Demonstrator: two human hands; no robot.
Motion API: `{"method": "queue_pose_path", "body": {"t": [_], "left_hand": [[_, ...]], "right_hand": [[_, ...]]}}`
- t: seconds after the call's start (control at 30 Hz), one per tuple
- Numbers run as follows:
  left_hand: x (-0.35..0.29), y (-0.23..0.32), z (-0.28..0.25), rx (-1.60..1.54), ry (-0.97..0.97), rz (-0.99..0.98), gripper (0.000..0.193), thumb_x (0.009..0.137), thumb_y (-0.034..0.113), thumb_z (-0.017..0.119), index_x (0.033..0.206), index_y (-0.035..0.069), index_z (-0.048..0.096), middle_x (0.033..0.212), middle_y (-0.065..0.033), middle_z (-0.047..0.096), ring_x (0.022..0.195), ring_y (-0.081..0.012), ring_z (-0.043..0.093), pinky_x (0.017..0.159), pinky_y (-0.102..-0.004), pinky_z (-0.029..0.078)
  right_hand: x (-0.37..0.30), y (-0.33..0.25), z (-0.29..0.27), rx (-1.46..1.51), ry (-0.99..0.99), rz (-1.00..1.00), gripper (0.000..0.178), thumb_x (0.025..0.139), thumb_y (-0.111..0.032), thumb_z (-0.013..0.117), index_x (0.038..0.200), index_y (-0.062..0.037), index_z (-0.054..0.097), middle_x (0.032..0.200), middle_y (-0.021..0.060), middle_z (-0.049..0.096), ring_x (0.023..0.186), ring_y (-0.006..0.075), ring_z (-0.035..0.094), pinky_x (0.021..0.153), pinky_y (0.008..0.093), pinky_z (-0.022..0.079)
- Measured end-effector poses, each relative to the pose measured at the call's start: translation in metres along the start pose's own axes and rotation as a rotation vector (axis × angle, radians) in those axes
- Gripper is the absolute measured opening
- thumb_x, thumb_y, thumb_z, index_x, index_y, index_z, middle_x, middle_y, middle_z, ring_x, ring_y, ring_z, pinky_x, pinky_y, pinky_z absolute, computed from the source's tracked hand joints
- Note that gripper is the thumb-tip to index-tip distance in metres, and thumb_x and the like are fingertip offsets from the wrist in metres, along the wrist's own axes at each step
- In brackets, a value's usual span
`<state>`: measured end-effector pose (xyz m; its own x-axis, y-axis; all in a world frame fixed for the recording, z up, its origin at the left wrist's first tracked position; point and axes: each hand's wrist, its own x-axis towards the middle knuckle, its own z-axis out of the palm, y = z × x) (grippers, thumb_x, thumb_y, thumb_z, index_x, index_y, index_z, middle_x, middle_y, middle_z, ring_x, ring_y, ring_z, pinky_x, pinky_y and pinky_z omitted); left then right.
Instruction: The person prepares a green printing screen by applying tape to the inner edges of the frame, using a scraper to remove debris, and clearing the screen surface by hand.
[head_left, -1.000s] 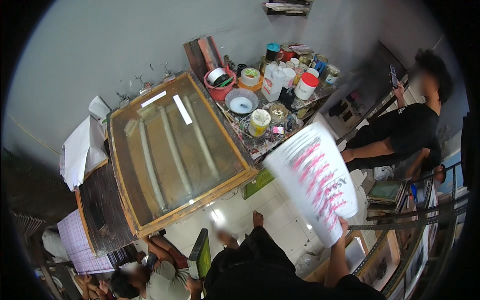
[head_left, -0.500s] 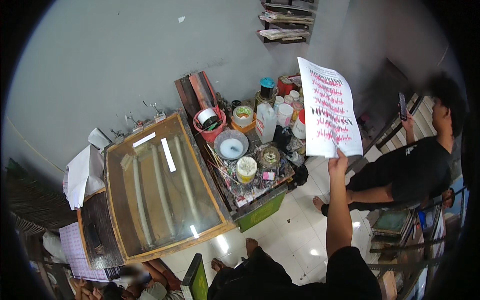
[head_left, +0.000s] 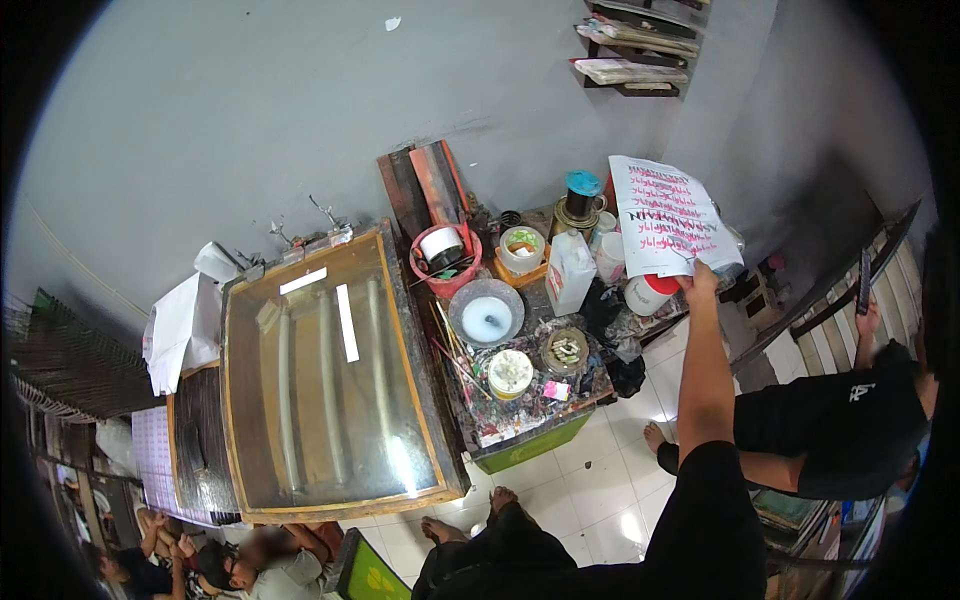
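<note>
My right hand (head_left: 699, 281) reaches out at the right, its fingers closed on the near edge of a white paper sheet (head_left: 655, 180) with rows of pink and black lettering. The sheet tilts over the far right end of a cluttered worktable (head_left: 500, 435) and hides some of the jars there. Just below the sheet stands a white tub with a red lid (head_left: 648, 294). To its left are a white jug (head_left: 571, 272) and a dark tin with a blue cover (head_left: 583, 190). My left hand is out of the picture.
A wood-framed glass light table (head_left: 330, 400) stands at the left. The worktable also bears a grey bowl of whitish liquid (head_left: 486, 313), a red bucket (head_left: 444, 262) and an ashtray (head_left: 565, 349). At the right, a person in black (head_left: 830, 430) holds a phone (head_left: 863, 283); others sit lower left.
My right hand has lowered the sheet toward the jars on the worktable and tipped it flatter. The view has shifted, and the person at the right appears lower.
</note>
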<state>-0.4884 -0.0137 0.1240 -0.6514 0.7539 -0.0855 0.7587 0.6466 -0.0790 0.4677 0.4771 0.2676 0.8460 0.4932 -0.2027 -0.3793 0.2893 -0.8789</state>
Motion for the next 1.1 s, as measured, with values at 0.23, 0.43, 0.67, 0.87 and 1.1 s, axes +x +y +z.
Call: {"method": "queue_pose_path", "body": {"t": [0.23, 0.43, 0.67, 0.87, 1.1], "left_hand": [[-0.052, -0.062, -0.023, -0.424, 0.431, -0.261, 0.059, 0.088, 0.044, 0.08, 0.118, -0.004, 0.065, 0.1, -0.0158, 0.074, 0.079, -0.0407, 0.069, 0.07, -0.0439, 0.059], [-0.023, -0.031, -0.161, -0.846, 0.45, -0.556, 0.056, 0.07, 0.005, 0.074, 0.122, -0.01, 0.06, 0.111, -0.0194, 0.069, 0.097, -0.0297, 0.062, 0.091, -0.0377, 0.049], [-0.078, -0.049, -0.412, -1.112, 0.751, -0.338, 0.065, 0.076, 0.002, 0.071, 0.138, -0.004, 0.051, 0.117, -0.0132, 0.063, 0.1, -0.0227, 0.062, 0.09, -0.0322, 0.049], [-0.119, -0.132, -0.512, -0.944, 1.166, -0.353, 0.062, 0.091, 0.013, 0.075, 0.146, -0.001, 0.05, 0.139, -0.0178, 0.058, 0.118, -0.0273, 0.06, 0.101, -0.04, 0.049], [0.006, -0.128, -0.605, -1.496, 1.207, 0.026, 0.05, 0.1, 0.032, 0.062, 0.137, -0.001, 0.061, 0.136, -0.0156, 0.061, 0.121, -0.0253, 0.06, 0.104, -0.0378, 0.046]], "right_hand": [[-0.038, 0.014, -0.044, -0.49, -0.106, 0.181, 0.037, 0.093, -0.035, 0.07, 0.1, 0.0004, 0.062, 0.079, 0.0103, 0.066, 0.068, 0.0209, 0.066, 0.053, 0.0343, 0.054], [-0.221, 0.06, -0.064, -0.348, -0.11, 0.127, 0.032, 0.098, -0.038, 0.066, 0.079, -0.0133, 0.058, 0.049, -0.0045, 0.037, 0.032, 0.009, 0.03, 0.032, 0.0292, 0.025], [-0.315, 0.035, 0.063, -0.31, -0.496, 0.106, 0.029, 0.101, -0.033, 0.062, 0.084, -0.0111, 0.057, 0.052, -0.0043, 0.038, 0.034, 0.0086, 0.031, 0.032, 0.0273, 0.024], [-0.398, -0.005, 0.164, -0.099, -0.801, 0.084, 0.02, 0.103, -0.024, 0.06, 0.091, -0.0086, 0.061, 0.06, -0.0037, 0.043, 0.042, 0.0068, 0.038, 0.035, 0.0245, 0.03], [-0.535, -0.044, 0.29, -0.165, -1.337, -0.19, 0.05, 0.106, -0.035, 0.054, 0.134, 0.0048, 0.059, 0.118, 0.0157, 0.069, 0.108, 0.0187, 0.066, 0.091, 0.0308, 0.051]]}}
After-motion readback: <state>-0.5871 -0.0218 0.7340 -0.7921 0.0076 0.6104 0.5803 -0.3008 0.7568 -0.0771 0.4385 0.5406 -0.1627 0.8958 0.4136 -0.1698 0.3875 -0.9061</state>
